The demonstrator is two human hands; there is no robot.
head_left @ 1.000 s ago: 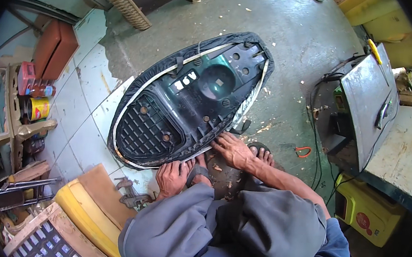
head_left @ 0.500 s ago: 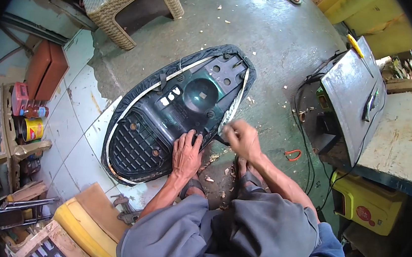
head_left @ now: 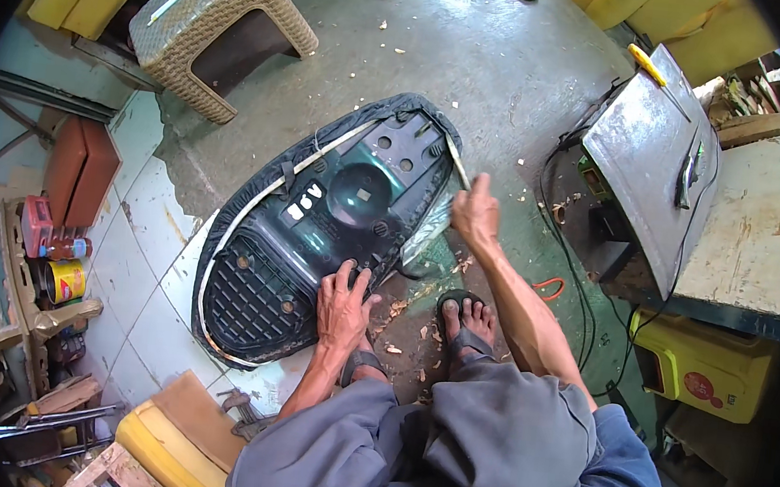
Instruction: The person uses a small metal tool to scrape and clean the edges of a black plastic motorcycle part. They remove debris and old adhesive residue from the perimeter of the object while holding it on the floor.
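Clock read from the wearer's place, 12 straight ahead. Long seat (head_left: 326, 258) on the floor, a little toward 10 from centre, underside up, ends at 1 and 7. Turned so, probably, to bring the dark cover's (head_left: 229, 221) folded rim within reach.

Left hand (head_left: 342, 309): at the seat's 5 o'clock side, grip slack, fingers spread flat on the plastic base, nothing enclosed; likely weight to stop the seat sliding. Right hand (head_left: 476, 212): off the 2-to-3 o'clock edge, grip curled nearly closed, apparently on the end of a pale strip (head_left: 459, 165); strip runs straight to it, so probably held taut. Shiny loose flap (head_left: 426, 236) just below; cannot tell if touched.

Containers: base has a round recess (head_left: 359, 194), only a pale square in it. At 8 to 9, yellow-labelled jar (head_left: 65, 280), contents hidden. At 9, pinkish-red box (head_left: 36, 219), inside not visible. Between 3 and 4, yellow bin (head_left: 699, 365) beneath the counter (head_left: 756, 227); contents unclear.
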